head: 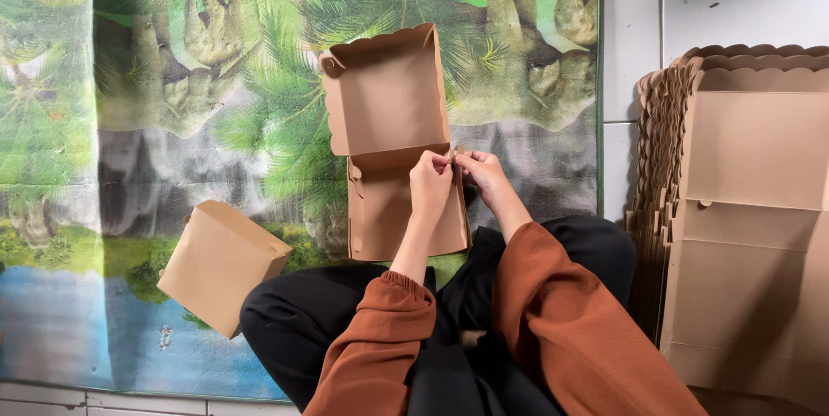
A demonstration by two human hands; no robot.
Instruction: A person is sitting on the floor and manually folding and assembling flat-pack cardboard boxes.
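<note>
While both hands pinch a corner tab | left hand [429,181], right hand [482,170] fingers closed on open cardboard box [389,122] (lid up) | folded box [220,265] well left of fingers

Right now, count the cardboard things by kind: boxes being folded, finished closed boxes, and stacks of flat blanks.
Open box being folded, held by left hand and right hand: 1
Closed box on the mat: 1
Stack of flat blanks, sheets too many to tell: 1
Total: 3
</note>
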